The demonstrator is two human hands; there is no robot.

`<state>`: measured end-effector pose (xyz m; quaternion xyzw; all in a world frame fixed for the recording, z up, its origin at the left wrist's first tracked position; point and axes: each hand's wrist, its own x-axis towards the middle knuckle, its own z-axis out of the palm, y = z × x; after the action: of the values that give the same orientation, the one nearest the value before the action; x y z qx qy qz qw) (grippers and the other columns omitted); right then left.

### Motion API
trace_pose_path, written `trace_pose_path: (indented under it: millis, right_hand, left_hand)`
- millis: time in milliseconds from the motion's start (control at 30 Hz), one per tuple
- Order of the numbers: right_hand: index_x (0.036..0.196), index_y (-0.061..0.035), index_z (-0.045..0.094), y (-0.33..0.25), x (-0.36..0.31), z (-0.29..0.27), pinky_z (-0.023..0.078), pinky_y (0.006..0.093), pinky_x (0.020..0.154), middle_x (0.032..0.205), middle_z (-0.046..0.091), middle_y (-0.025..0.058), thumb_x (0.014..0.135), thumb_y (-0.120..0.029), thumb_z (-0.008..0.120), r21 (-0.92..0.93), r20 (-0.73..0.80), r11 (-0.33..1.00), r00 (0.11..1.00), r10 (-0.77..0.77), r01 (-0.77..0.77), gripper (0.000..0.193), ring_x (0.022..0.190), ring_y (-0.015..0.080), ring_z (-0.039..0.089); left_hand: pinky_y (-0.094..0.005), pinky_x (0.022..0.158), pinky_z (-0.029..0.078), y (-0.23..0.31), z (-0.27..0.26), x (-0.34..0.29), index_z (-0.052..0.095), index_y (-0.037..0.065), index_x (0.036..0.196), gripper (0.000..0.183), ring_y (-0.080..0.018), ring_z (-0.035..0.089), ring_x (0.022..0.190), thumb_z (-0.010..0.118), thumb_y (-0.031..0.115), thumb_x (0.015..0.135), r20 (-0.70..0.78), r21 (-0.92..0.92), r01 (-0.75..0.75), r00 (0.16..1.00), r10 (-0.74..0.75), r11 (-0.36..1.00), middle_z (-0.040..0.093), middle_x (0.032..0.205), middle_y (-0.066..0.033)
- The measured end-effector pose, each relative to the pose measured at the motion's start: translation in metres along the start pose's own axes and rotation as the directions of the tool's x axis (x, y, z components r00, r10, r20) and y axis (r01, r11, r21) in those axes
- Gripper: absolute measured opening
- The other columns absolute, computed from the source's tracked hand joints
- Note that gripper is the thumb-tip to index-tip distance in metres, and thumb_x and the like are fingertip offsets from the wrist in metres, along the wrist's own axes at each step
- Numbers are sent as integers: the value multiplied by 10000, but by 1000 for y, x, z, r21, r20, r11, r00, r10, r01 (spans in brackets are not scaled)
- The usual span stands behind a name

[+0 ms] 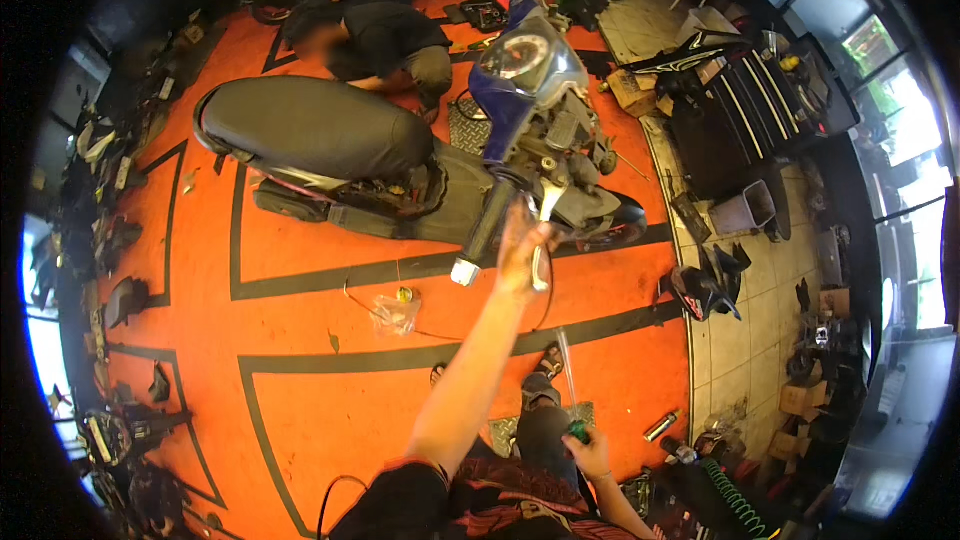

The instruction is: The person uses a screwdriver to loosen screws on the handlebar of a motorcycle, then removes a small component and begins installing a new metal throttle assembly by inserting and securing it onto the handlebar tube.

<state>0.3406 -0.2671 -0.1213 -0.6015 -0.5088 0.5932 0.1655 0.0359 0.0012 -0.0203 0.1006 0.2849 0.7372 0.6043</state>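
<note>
A scooter with a long black seat (310,125) and a dark blue front cover stands across the floor before me. My left arm reaches out to its handlebar. My left hand (522,252) is closed around the silver brake lever (541,268), beside the black handlebar grip (489,223). Low in front of my body, my right hand (592,452) is closed on the green handle of what looks like a screwdriver (577,431). Its long, thin, pale shaft points away from me. Beyond the lever sits the round speedometer (516,57). The lever's inner end is partly hidden.
A crouching person (390,45) works beyond the seat. A clear plastic bag (396,314) lies on the orange floor. At right stand a black tool cabinet (735,120) and a grey bin (745,208). A spray can (661,427) and green coiled hose (733,500) are near my right arm.
</note>
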Motion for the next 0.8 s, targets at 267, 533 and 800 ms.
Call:
trace_pose_path:
  millis: [267, 533, 800]
  right_hand:
    - [1110, 60, 616, -118, 9, -118, 482, 253, 530, 935, 705, 156, 883, -7, 627, 309, -82, 936, 986, -148, 166, 236, 614, 136, 628]
    - [962, 50, 602, -183, 84, -204, 448, 265, 493, 713, 640, 104, 875, -26, 647, 404, -49, 839, 924, -379, 365, 124, 582, 135, 593]
    - [1045, 86, 640, -307, 170, -198, 479, 299, 516, 830, 674, 167, 888, -116, 681, 590, 252, 720, 764, -594, 365, 259, 598, 170, 590]
  left_hand:
    - [-506, 1061, 389, 8, -10, -5, 171, 161, 1551, 1023, -261, 398, 1332, 794, 337, 759, -85, 82, -64, 994, 71, 995, 326, 1507, -67]
    - [-522, 1032, 446, -3, -4, -1, 242, 169, 1541, 869, -253, 517, 1228, 738, 251, 832, -123, -2, -176, 977, 174, 984, 472, 1419, -63]
    - [-480, 1006, 454, -4, -1, -9, 159, 22, 1544, 920, -262, 449, 1292, 727, 200, 842, -195, 32, -214, 957, 216, 976, 346, 1508, -136]
